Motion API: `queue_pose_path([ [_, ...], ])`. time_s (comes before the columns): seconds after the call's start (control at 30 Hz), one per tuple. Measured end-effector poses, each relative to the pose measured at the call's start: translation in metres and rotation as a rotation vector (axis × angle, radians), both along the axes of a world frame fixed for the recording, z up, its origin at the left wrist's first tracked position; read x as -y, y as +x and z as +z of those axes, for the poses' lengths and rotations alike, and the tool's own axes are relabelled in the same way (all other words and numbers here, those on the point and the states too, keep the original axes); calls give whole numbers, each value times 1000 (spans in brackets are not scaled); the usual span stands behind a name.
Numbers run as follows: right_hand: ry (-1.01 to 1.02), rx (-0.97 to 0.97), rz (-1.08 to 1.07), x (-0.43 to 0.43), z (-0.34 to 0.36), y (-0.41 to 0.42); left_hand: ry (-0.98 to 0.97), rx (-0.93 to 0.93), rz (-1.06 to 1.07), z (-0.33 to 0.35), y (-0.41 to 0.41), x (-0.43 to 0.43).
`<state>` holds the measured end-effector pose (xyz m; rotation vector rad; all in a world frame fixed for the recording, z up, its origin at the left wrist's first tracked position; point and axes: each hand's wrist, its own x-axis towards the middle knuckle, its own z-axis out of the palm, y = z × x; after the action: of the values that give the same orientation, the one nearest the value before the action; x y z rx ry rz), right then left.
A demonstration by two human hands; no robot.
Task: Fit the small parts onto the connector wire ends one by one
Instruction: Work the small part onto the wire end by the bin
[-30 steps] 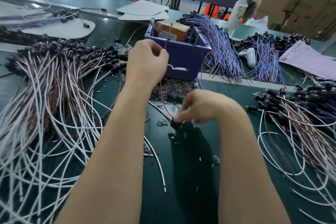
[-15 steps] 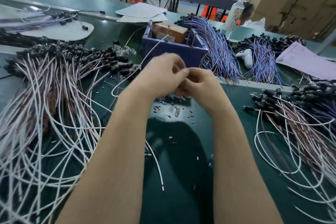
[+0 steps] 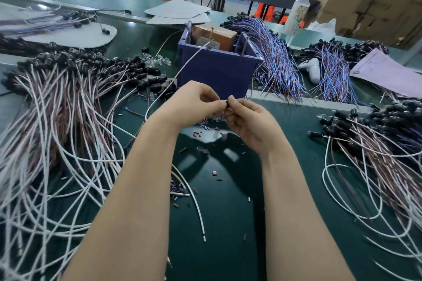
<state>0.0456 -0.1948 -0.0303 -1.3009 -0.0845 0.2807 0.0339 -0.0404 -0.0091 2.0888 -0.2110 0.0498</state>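
While my left hand [image 3: 194,102] pinches the wire [image 3: 180,70] end and my right hand [image 3: 249,121] pinches what seems a small part [image 3: 226,103] against it, I'd line them up and push straight. The wire trails toward 11 o'clock, and loose parts [image 3: 203,125] lie at 6 o'clock on the bench [image 3: 228,212].

Green bench top [image 3: 228,212], laid out about the grip where left hand [image 3: 189,105] and right hand [image 3: 249,121] pinch a connector wire [image 3: 182,68]. Left of the grip: heap of white and brown wires [image 3: 57,121] with black ends. Right of it: second heap [image 3: 376,155]. Just beyond: blue bin [image 3: 219,70]. Beyond and to the right: blue-violet wire bundles [image 3: 276,61], paper sheet [image 3: 383,73]. Beneath and nearer: scattered small parts [image 3: 203,124], one loose white wire [image 3: 197,207].
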Motion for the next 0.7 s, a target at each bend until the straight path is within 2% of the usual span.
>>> queue_pose_path([
  [0.27, 169, -93, -14, -10, 3, -2, -153, -7, -18, 0, -1, -4],
  [0.33, 148, -83, -37, -14, 2, -1, -139, -4, 12, -1, -1, -4],
  [0.4, -70, 56, -108, -18, -1, -1, -26, 10, 82, -2, 0, -1],
  [0.47, -410, 276, -222, -20, -4, 0, 71, 11, 133, -3, 2, 0],
  [0.53, -579, 415, -292, -24, -4, -1, 101, 5, 133, -2, 3, -1],
  [0.6, -493, 402, -283, -24, -2, -3, 94, 16, 97, -1, 2, -1],
  [0.7, -5, 139, -140, -19, 6, -4, -65, 40, -10, -1, -3, -4],
])
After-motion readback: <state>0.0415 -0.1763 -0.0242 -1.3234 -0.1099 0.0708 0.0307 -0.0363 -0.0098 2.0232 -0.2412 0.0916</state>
